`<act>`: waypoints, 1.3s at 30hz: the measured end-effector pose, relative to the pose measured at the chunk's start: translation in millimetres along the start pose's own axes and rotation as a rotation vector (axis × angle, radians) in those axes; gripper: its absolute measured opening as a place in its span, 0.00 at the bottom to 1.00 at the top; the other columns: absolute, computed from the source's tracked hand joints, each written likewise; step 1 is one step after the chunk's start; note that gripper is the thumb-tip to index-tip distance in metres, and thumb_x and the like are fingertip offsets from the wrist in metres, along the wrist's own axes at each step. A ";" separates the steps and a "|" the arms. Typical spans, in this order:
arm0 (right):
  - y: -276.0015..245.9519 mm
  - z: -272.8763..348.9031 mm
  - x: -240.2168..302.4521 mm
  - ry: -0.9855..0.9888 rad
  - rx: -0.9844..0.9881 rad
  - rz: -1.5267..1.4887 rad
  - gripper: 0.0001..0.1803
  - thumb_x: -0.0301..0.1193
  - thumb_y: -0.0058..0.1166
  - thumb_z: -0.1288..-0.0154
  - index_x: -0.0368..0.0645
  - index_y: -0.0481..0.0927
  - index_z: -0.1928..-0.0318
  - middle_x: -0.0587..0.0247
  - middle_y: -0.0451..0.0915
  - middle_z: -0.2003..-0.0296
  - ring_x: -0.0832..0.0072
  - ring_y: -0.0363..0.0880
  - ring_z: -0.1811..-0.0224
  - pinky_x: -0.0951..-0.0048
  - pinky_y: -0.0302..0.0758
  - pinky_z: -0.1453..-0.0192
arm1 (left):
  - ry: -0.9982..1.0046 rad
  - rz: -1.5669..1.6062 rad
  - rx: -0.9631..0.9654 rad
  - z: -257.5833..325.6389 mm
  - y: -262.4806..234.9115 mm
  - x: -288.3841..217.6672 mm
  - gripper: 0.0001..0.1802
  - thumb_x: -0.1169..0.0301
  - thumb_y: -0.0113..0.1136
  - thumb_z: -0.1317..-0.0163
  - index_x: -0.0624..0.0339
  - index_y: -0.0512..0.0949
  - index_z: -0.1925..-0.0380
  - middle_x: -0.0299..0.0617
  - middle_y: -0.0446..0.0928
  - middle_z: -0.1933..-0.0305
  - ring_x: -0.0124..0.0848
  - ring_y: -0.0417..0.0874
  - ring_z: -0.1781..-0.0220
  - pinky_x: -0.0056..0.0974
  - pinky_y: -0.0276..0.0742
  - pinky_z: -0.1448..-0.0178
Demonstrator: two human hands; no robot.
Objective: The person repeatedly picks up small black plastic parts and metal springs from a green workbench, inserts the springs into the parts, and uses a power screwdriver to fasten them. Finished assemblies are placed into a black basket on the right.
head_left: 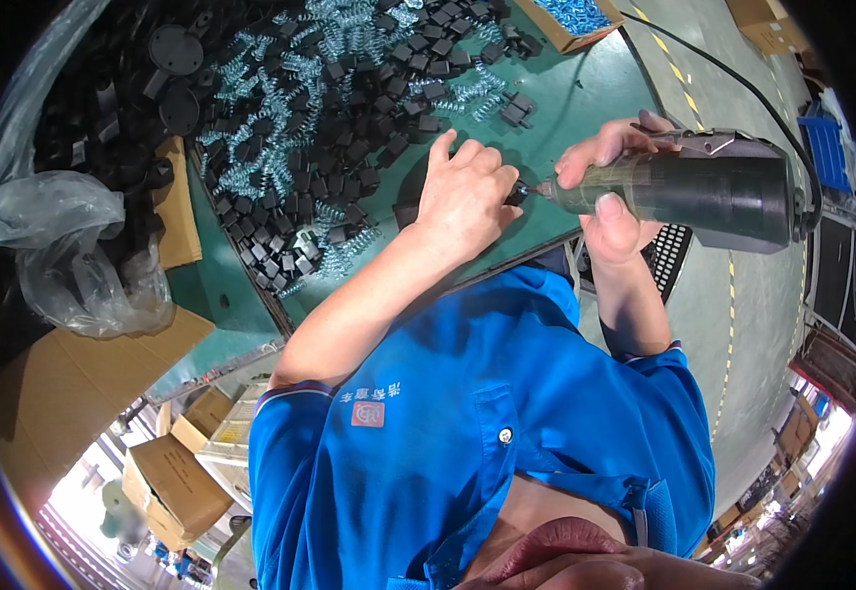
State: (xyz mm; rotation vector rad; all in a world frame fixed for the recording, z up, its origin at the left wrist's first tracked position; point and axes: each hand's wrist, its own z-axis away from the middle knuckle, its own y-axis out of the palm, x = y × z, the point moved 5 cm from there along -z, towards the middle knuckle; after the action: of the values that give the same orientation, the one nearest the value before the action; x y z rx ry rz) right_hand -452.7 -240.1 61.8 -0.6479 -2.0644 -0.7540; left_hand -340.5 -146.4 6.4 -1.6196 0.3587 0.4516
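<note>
My right hand (613,211) is wrapped round a dark, cylindrical power screwdriver (708,192), which lies level with its tip pointing left. The tip meets a small black part (519,191) at the fingertips of my left hand (465,192). Those fingers are closed on the part, and most of it is hidden behind them. Just beyond my left hand, many small black plastic blocks (349,182) lie heaped on the green table (585,108). Loose among them are shiny pale-blue coil springs (271,147).
An open cardboard box of blue screws (571,18) stands at the far edge. Larger black parts (177,54) and clear plastic bags (64,246) crowd the left, beside a cardboard flap (103,364). A black cable (733,69) runs from the screwdriver over the floor side.
</note>
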 end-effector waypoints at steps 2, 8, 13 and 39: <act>6.3 0.5 1.9 0.003 0.082 0.070 0.42 0.38 0.67 0.41 0.44 0.56 0.33 0.58 0.68 0.58 0.65 0.80 0.68 0.63 0.80 0.63 | 0.004 0.001 0.002 -0.1 -0.8 0.1 0.19 0.64 0.75 0.57 0.52 0.83 0.63 0.37 0.77 0.62 0.37 0.76 0.47 0.58 0.58 0.28; 23.3 10.3 -4.2 -0.004 0.357 0.444 0.36 0.35 0.66 0.41 0.45 0.58 0.39 0.55 0.67 0.59 0.67 0.79 0.66 0.65 0.80 0.63 | -0.001 -0.015 -0.026 -1.2 -0.7 0.6 0.16 0.61 0.74 0.55 0.52 0.84 0.66 0.37 0.78 0.63 0.36 0.77 0.48 0.58 0.59 0.29; 22.5 1.4 -10.1 0.014 0.421 0.391 0.35 0.35 0.66 0.40 0.44 0.58 0.39 0.55 0.67 0.58 0.68 0.79 0.67 0.67 0.80 0.63 | 0.014 -0.015 -0.092 2.4 4.3 2.9 0.16 0.60 0.74 0.56 0.51 0.84 0.66 0.36 0.77 0.63 0.36 0.77 0.49 0.57 0.61 0.30; -59.9 -14.2 -25.1 0.104 0.295 1.620 0.30 0.33 0.62 0.39 0.40 0.69 0.38 0.52 0.75 0.46 0.54 0.77 0.46 0.57 0.75 0.43 | -0.594 2.111 0.283 14.6 24.1 -12.9 0.26 0.50 0.57 0.31 0.64 0.77 0.49 0.54 0.83 0.53 0.48 0.85 0.49 0.48 0.83 0.42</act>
State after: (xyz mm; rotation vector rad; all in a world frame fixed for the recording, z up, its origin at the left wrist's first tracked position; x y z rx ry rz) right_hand -472.2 -295.7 31.1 -1.6417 -0.9197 0.4467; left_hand -364.6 -134.7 -9.2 -0.1713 1.4918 2.1855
